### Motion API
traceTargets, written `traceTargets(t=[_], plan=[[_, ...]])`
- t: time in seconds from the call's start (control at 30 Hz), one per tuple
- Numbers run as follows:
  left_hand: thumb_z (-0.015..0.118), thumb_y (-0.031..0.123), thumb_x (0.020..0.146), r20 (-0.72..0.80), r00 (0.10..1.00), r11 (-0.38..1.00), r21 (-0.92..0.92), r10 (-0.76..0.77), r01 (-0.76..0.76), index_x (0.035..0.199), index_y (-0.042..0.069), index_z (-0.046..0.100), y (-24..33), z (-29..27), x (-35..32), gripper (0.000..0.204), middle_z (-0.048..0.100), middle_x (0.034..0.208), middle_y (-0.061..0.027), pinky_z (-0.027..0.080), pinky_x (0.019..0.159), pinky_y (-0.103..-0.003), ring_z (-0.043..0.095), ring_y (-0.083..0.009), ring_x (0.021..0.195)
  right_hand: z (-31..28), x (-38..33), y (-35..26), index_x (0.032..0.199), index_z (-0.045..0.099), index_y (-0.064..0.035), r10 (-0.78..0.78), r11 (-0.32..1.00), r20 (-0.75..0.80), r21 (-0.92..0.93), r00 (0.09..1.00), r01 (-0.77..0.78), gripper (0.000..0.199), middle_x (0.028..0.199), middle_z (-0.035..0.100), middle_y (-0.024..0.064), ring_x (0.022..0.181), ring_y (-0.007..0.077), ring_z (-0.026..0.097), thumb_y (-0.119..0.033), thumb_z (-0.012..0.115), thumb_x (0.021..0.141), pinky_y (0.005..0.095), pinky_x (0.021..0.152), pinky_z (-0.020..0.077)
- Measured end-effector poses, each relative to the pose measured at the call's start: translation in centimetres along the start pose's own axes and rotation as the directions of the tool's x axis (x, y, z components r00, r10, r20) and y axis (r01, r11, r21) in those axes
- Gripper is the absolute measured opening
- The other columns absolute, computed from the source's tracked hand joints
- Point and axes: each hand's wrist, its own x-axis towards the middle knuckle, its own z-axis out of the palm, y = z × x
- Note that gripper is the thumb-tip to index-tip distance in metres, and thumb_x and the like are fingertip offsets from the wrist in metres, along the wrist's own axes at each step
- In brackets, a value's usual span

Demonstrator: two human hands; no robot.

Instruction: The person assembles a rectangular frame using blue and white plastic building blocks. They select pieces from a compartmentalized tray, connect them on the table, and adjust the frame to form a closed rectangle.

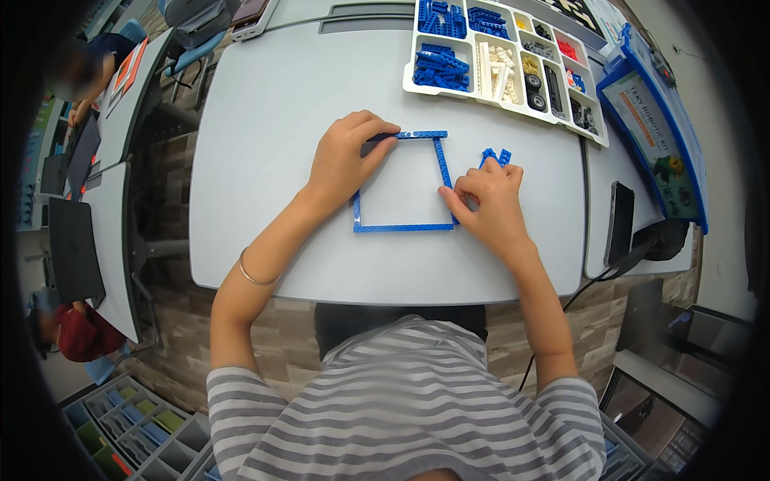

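Observation:
A rectangular frame of blue studded building beams [405,228] lies flat on the table before me. At its far left corner my left hand [346,156] is closed, thumb and fingers pinching the far beam and covering that corner. Along the right side my right hand [491,200] is bent, with its thumb against the right-hand beam and its other fingers curled beside it. Just beyond those fingers lie a few loose blue pieces [504,157], partly hidden by the hand.
A white sorting tray [437,90] at the back right holds blue beams, white pieces, wheels and other small parts. Right of it stands a blue-rimmed kit box [654,128], with a black phone [619,223] nearer me. Other people sit at desks on the left.

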Motion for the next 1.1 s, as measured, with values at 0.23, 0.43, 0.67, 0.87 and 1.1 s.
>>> traceTargets(t=[0.23,0.43,0.67,0.87,1.1], plan=[[0.078,0.005,0.088,-0.006,1.000,1.000,-0.015,-0.026,0.026,0.100,0.004,0.078,0.3,-0.1,-0.2,0.012,0.072,0.094,-0.0075,0.058,0.074,-0.033,0.070,-0.0229,0.084,0.0,-0.3,0.1,0.065,0.065,-0.0081,0.027,1.000,0.006,0.010,1.000,-0.027,0.028,0.067,0.061,0.0018,0.085,0.0239,0.054,-0.019,0.078,0.086,0.0467,0.092,0.0324],[0.078,0.005,0.088,0.003,0.999,0.999,-0.021,-0.033,0.033,0.101,0.004,0.078,0.2,-0.2,-0.2,0.012,0.072,0.095,-0.0072,0.058,0.074,-0.032,0.071,-0.0226,0.085,0.0,-0.3,0.1,0.065,0.065,-0.0078,0.037,0.999,0.007,0.022,0.999,-0.037,0.027,0.067,0.062,0.0020,0.085,0.0237,0.055,-0.019,0.079,0.086,0.0471,0.093,0.0324],[0.078,0.005,0.088,-0.007,1.000,1.000,-0.005,-0.013,0.013,0.101,0.004,0.078,0.1,0.0,-0.2,0.012,0.072,0.094,-0.0067,0.058,0.074,-0.032,0.070,-0.0222,0.083,-0.1,-0.2,0.2,0.066,0.066,-0.0085,0.031,0.999,0.016,0.027,0.999,-0.031,0.027,0.066,0.062,0.0014,0.085,0.0234,0.054,-0.020,0.080,0.086,0.0464,0.092,0.0322],[0.078,0.006,0.088,-0.006,1.000,1.000,0.014,0.018,-0.018,0.100,0.004,0.078,0.2,0.1,-0.2,0.012,0.072,0.093,-0.0068,0.058,0.072,-0.032,0.070,-0.0213,0.082,-0.2,-0.2,0.1,0.067,0.067,-0.0084,0.024,0.999,0.030,0.026,0.999,-0.025,0.027,0.067,0.063,0.0010,0.084,0.0230,0.054,-0.021,0.080,0.087,0.0456,0.091,0.0316],[0.078,0.006,0.088,-0.006,0.999,0.998,0.043,0.043,-0.043,0.099,0.004,0.079,0.1,0.2,-0.1,0.011,0.072,0.092,-0.0062,0.057,0.072,-0.032,0.069,-0.0212,0.080,-1.1,0.2,0.0,0.084,0.072,-0.0081,0.060,0.998,-0.006,0.003,0.998,-0.060,0.014,0.072,0.060,0.0013,0.086,0.0228,0.055,-0.019,0.078,0.089,0.0423,0.089,0.0332]])
